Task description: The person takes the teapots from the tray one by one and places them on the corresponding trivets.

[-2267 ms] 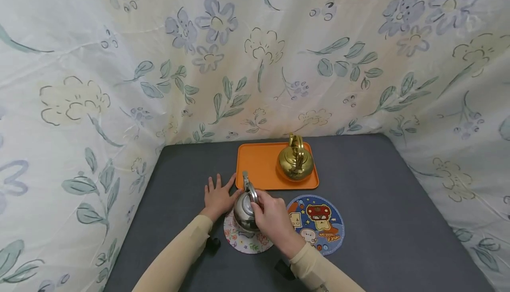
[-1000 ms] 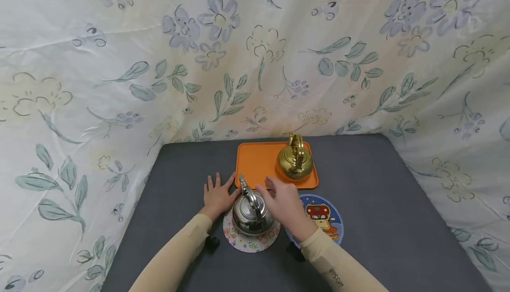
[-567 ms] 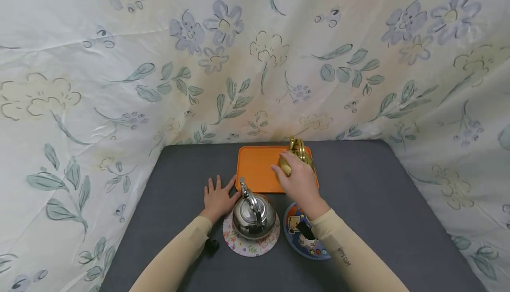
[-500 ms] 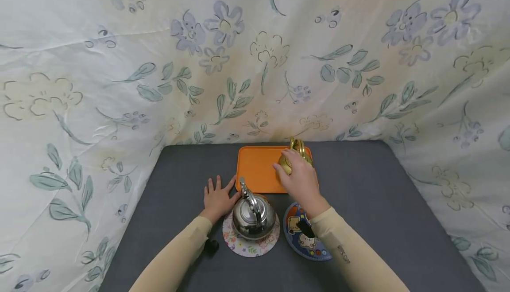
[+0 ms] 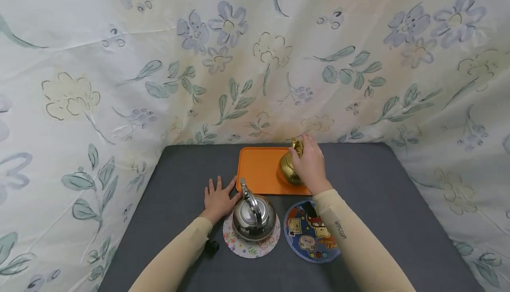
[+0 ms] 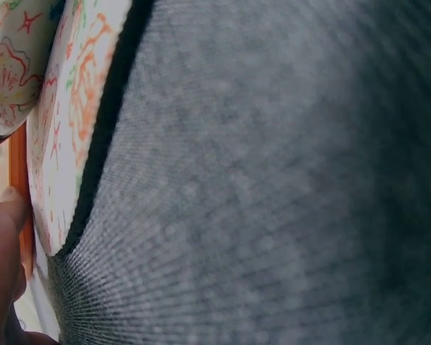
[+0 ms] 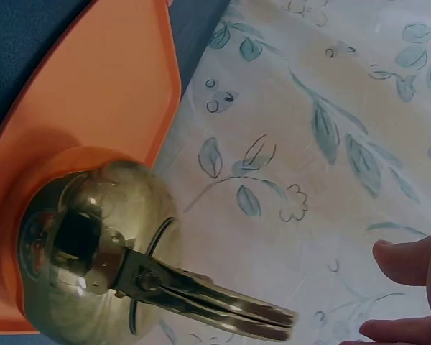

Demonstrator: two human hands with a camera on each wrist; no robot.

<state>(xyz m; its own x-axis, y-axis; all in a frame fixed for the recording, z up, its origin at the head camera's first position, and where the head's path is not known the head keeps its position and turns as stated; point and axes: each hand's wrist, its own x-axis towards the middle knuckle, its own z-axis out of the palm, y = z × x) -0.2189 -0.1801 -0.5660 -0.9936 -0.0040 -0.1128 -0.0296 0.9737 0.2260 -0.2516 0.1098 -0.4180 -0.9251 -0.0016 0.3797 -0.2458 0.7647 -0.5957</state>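
A silver kettle stands on a round floral mat. My left hand lies flat on the table with spread fingers, close beside the kettle and the tray's left corner; in the left wrist view its fingers show near the floral mat. A gold kettle sits on the right part of an orange tray. My right hand is above the gold kettle's handle. In the right wrist view, its fingers are apart from the handle of the gold kettle.
A round blue cartoon mat lies right of the floral mat, partly under my right sleeve. Dark grey cloth covers the table. A floral curtain rises behind the table and along both sides.
My right hand has let go of the silver kettle's handle, leaving it on the floral mat. It has moved right and away from me to the gold kettle. My left hand stays put.
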